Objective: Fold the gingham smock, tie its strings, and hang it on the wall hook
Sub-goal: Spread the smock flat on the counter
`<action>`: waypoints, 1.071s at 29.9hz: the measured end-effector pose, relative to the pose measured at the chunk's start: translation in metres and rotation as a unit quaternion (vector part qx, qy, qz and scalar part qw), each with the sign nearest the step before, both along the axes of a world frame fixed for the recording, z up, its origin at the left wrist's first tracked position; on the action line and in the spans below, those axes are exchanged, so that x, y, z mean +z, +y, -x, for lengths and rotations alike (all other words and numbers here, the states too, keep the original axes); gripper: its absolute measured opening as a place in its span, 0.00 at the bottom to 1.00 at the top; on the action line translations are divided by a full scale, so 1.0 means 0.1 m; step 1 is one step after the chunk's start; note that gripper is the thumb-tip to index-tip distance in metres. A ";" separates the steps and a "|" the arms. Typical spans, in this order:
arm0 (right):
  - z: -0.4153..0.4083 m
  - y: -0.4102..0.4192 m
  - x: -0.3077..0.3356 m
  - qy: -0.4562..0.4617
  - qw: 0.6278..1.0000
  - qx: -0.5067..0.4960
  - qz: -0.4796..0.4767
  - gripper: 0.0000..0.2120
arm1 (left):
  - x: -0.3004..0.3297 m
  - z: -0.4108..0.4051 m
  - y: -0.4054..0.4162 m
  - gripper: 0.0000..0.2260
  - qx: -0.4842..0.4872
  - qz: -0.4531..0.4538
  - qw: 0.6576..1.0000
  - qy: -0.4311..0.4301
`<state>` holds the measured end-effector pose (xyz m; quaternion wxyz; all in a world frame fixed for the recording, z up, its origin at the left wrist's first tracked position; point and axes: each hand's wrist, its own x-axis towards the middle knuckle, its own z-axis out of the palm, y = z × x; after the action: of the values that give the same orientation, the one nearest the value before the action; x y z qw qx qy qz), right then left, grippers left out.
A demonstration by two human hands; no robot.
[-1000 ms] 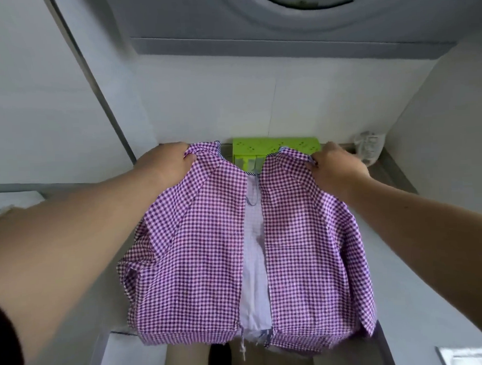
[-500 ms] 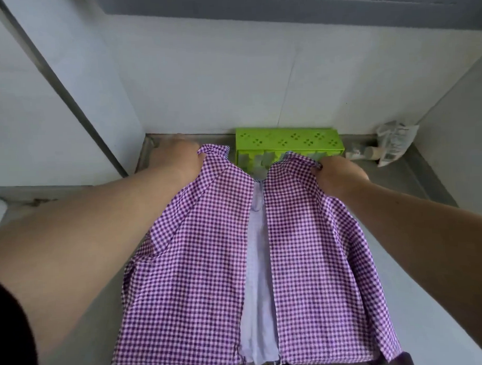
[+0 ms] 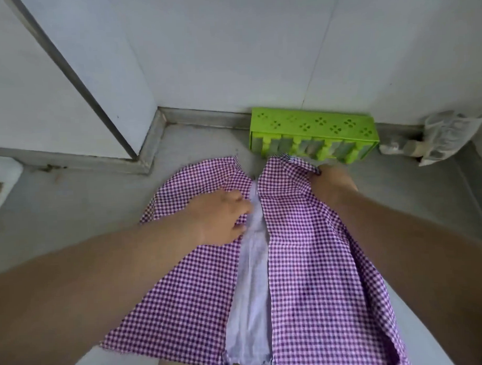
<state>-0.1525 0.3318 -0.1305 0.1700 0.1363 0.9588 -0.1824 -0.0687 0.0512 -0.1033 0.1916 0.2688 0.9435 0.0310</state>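
Purple-and-white gingham cotton smock (image 3: 305, 251) spread flat on grey bench (image 3: 71, 204), long axis running straight away from the person, collar at far end.

Left hand (image 3: 222, 218) flat, fingers loose, pressing left panel at the centre opening.

Right hand (image 3: 331, 184) pinches far right collar corner, likely nearer any fold.

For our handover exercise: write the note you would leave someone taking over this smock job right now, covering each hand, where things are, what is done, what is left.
Left hand: fingers on the left panel's inner edge, by the middle gap; grip unclear.
Right hand: at the right shoulder, apparently gripping cloth.
Purple-and-white gingham cotton smock: spread flat on the grey counter, both panels laid inward, pale lining showing between; neck near the lime-green perforated plastic rack.
Done: smock laid out.
Left: fold it, tie the strings, hang it. No hook in view.
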 end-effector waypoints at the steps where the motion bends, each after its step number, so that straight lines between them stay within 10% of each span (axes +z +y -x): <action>1: -0.05 -0.05 -0.04 -0.007 1.000 0.018 0.017 0.16 | -0.07 -0.10 0.09 0.24 -0.018 0.028 0.998 -0.051; 6: -0.45 0.00 0.01 0.028 0.984 0.049 0.167 0.26 | -0.34 -0.30 0.64 0.37 0.018 0.150 0.979 -0.135; 11: -0.94 0.54 -0.11 0.092 0.988 -0.052 0.114 0.27 | -0.36 -0.28 0.87 0.40 0.064 0.217 0.960 -0.165; 32: -2.27 1.04 -0.30 -0.126 0.979 -0.048 0.151 0.09 | -0.56 -0.21 1.32 0.65 0.156 0.301 0.928 -0.153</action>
<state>0.0743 0.4356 -0.1602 0.2994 0.1768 0.8834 -0.3141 -0.0475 0.1829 -0.1588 0.3980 0.0405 0.8978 -0.1842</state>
